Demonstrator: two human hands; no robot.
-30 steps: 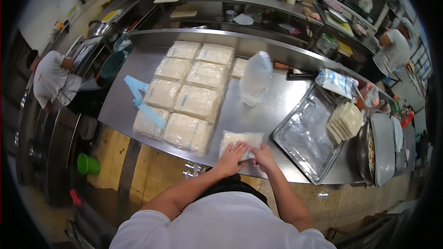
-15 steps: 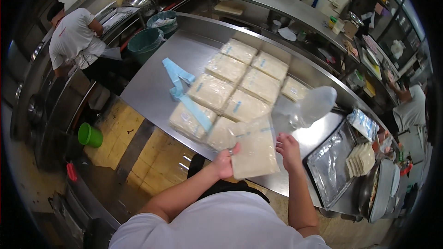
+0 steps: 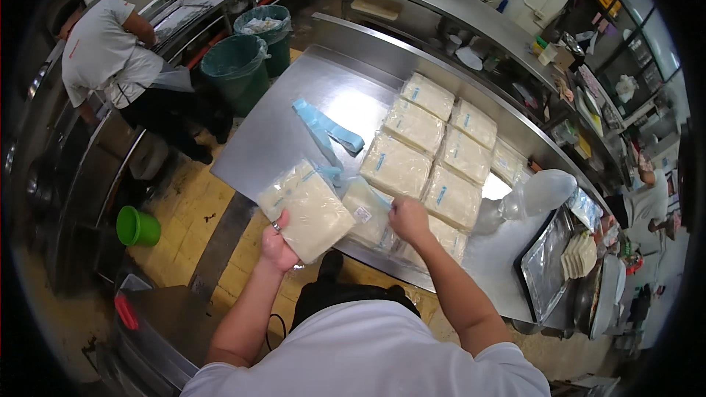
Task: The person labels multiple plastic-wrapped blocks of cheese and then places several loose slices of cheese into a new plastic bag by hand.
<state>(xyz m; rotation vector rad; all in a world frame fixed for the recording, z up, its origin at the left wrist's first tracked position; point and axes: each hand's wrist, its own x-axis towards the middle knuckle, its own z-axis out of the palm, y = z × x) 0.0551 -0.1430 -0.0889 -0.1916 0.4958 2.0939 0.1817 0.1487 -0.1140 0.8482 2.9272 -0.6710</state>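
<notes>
My left hand point(image 3: 279, 246) grips the lower left edge of a flat, square, clear-wrapped pack of cream-coloured sheets point(image 3: 307, 213), its thumb on top. That pack is raised over the table's near left edge. My right hand point(image 3: 409, 219) is closed in a fist, and a light-blue plastic strip point(image 3: 327, 132) appears to run into it; its fingertips are hidden. Below the fist lies another wrapped pack point(image 3: 362, 213), partly covered by the held pack and the strip. Several similar packs point(image 3: 397, 165) sit in rows to the right.
The packs rest on a steel table point(image 3: 276, 121). At right are a clear plastic bag point(image 3: 540, 192), a dark tray point(image 3: 540, 265) and a stack of pale pieces point(image 3: 579, 255). Green bins point(image 3: 235, 73) stand beyond the left end. A co-worker point(image 3: 114, 59) bends over a counter at left.
The held pack has moved left and tilted in my left hand. My right hand, open before, has moved left and closed at the blue strip. The whole view has shifted.
</notes>
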